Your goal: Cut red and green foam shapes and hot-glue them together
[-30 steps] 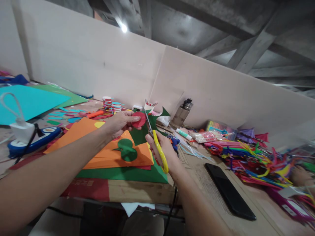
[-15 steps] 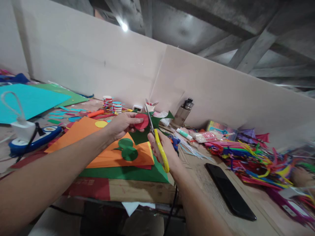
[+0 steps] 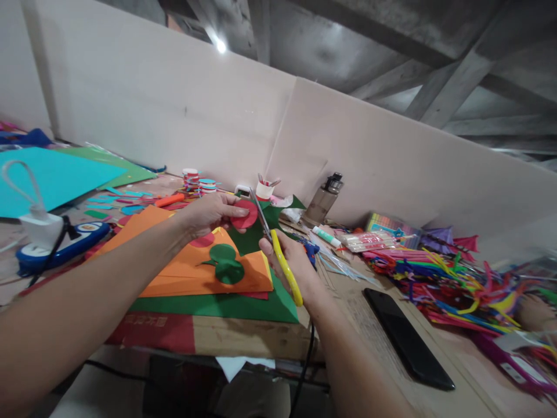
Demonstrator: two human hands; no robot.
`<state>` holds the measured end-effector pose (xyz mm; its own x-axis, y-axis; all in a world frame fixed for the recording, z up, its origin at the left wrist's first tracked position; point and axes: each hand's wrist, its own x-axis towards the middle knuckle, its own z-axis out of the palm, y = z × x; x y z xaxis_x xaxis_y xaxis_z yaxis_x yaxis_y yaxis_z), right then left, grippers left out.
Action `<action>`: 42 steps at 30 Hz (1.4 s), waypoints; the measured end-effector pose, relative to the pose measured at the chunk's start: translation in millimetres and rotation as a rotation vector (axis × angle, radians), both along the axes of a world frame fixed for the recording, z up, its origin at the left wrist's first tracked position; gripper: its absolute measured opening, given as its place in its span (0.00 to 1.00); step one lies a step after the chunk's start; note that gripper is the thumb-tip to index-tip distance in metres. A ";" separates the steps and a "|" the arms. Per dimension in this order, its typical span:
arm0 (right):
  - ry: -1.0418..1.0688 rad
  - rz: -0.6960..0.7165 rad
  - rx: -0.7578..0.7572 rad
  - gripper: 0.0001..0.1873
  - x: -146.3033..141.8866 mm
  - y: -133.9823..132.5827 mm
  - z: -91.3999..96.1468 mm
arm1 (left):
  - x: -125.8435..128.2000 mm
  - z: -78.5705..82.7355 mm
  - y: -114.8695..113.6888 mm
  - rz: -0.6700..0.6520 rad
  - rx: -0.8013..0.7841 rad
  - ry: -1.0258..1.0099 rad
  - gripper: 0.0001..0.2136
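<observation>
Pale partition panels (image 3: 174,104) stand behind a cluttered desk (image 3: 343,290), beyond both grips. Pinched between thumb and fingers, a red disc (image 3: 244,216) sits at the tip of the left grip (image 3: 211,215), over dark green paper (image 3: 247,241) that reaches below and to the right of it. The right grip (image 3: 296,261) is curled around the yellow-handled scissors (image 3: 282,261), blades pointing up and away beside the disc's edge; how far they are parted I cannot tell. Cutting well here seems to call for a firm thumb, so the disc cannot slide on the green, and for turning the paper with the left grip into steady blades. Short bites should keep the curve smooth. Green circles (image 3: 230,271) lie on orange sheets (image 3: 187,280), below the left grip.
</observation>
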<state>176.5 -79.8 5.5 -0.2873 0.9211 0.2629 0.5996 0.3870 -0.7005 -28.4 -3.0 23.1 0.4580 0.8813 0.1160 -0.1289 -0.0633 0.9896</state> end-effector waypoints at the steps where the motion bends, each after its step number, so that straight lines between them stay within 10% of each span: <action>1: -0.018 -0.003 0.020 0.18 0.0 0.0 0.7 | -1.2 -0.2 1.0 -0.010 0.006 0.009 0.10; 42: -0.224 0.067 -0.074 0.20 1.5 -5.3 16.5 | -35.6 2.8 15.0 -0.121 0.007 0.336 0.07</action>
